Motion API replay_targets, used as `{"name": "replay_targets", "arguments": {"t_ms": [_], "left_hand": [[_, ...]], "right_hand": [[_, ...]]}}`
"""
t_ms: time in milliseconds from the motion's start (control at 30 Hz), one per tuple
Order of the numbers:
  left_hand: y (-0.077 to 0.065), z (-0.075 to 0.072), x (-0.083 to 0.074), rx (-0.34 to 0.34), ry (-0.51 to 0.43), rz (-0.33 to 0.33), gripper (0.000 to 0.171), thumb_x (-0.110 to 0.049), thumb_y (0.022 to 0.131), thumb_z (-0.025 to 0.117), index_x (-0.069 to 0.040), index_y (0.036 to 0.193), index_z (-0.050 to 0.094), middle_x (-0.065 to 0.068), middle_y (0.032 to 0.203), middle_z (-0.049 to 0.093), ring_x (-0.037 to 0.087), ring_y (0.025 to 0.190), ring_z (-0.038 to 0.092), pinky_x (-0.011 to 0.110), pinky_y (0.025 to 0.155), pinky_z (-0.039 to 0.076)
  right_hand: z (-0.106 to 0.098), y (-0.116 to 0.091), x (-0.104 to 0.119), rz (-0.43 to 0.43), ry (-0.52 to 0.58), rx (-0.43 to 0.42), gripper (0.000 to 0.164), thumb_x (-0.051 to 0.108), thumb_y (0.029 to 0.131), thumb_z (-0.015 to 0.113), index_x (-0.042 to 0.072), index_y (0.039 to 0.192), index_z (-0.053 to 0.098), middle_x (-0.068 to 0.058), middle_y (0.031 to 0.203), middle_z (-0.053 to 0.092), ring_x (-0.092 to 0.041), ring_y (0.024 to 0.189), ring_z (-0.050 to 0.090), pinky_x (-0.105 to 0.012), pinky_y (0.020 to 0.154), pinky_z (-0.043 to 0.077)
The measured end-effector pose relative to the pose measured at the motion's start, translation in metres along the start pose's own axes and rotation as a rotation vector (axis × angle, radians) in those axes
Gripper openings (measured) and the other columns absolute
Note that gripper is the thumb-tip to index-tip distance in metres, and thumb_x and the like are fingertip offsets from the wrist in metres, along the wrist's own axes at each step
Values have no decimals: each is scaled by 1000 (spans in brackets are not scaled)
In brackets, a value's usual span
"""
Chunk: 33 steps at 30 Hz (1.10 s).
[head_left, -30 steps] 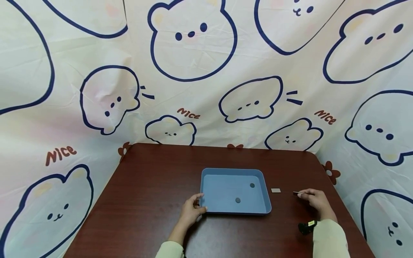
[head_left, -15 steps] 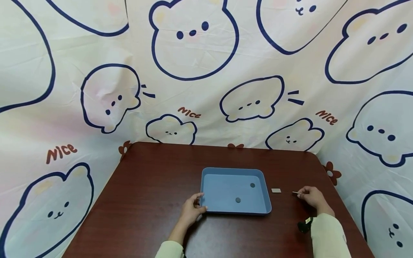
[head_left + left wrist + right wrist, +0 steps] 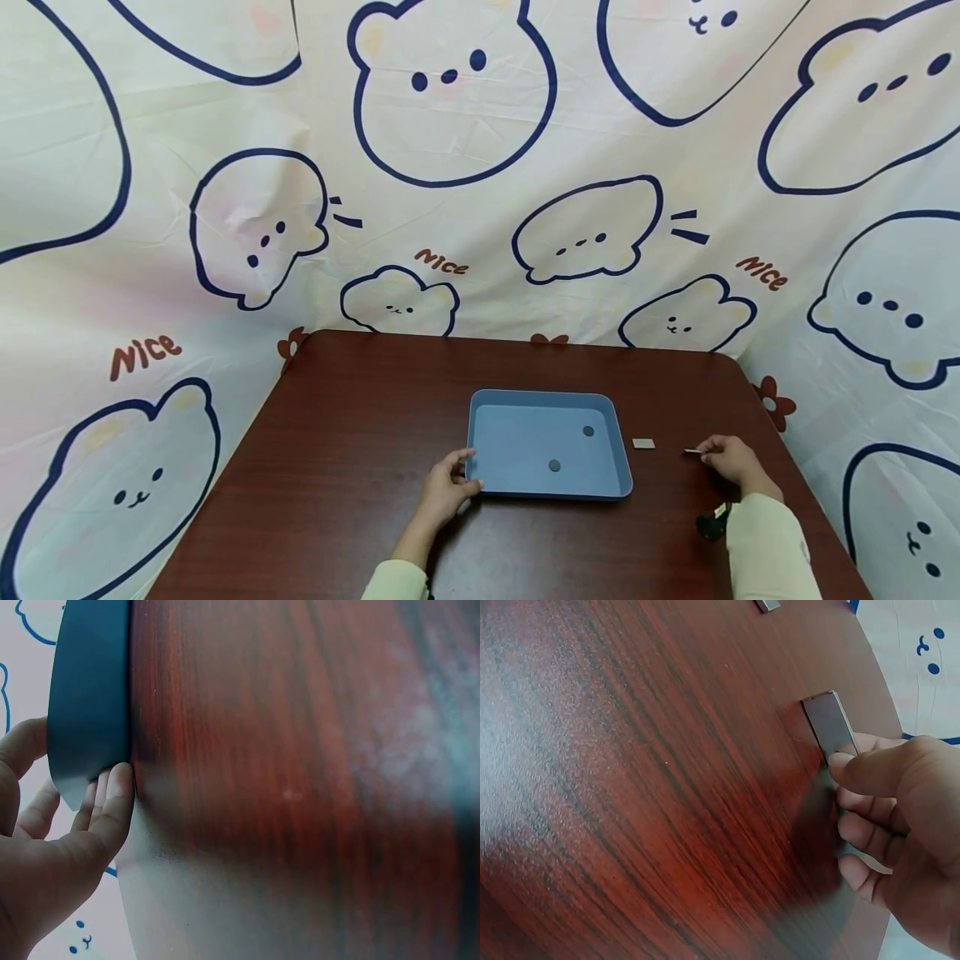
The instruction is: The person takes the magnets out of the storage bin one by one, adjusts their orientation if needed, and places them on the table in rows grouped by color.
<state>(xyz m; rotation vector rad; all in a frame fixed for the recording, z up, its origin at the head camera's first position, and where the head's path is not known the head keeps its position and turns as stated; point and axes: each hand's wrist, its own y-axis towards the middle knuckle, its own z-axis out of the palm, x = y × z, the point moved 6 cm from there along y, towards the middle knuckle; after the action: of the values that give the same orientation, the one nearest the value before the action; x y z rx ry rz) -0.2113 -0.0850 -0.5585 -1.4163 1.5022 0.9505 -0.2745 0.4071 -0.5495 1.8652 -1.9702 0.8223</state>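
Observation:
My left hand (image 3: 444, 492) holds the near left corner of a shallow blue tray (image 3: 510, 437) in the head view, its thumb and index finger on either side of that corner. In the left wrist view the fingers touch the outer wall of the tray (image 3: 90, 697). Two small grey discs (image 3: 588, 431) lie apart inside it. To the right, my right hand (image 3: 731, 462) pinches a small flat grey rectangular bar (image 3: 829, 724) between thumb and fingers, just above or on the table. A pale rectangular piece (image 3: 642, 444) lies flat between tray and right hand.
Everything stands on a dark brown wooden table (image 3: 360, 433). A light cloth (image 3: 450, 133) with bear drawings hangs behind and at both sides. A black device (image 3: 712, 523) with a yellow label sits at the right wrist.
The right hand has shifted only slightly and still pinches the bar. My left hand stays on the tray corner, and the tray, discs and pale piece keep their places.

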Motion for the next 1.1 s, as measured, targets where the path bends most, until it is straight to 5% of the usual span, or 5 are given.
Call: {"name": "replay_targets", "arguments": {"t_ms": [433,833,1100], "left_hand": [[2,-1,-1,-3,-7,-6,50,-7,79,73,-4,126,56,14,100,55,21,77,51,34,62,44],[1,-1,-1,-14,-6,-9,50,-7,78,74,-4,125,57,15,100,55,19,78,51,34,64,44],[0,-1,0,-17,-12,-11,52,-8,77,75,-3,125,57,15,101,55,20,78,52,34,65,45]], "right_hand": [[0,1,-4,48,59,-18,19,7,92,53,-8,101,61,-18,92,59,-31,82,50,-47,73,40],[2,2,1,20,-33,-119,25,8,91,53,-8,108,61,-33,109,54,-50,99,47,-61,82,36],[5,2,2,29,-56,-144,26,3,90,51,-9,111,60,-31,107,57,-48,97,50,-58,80,39]]}}
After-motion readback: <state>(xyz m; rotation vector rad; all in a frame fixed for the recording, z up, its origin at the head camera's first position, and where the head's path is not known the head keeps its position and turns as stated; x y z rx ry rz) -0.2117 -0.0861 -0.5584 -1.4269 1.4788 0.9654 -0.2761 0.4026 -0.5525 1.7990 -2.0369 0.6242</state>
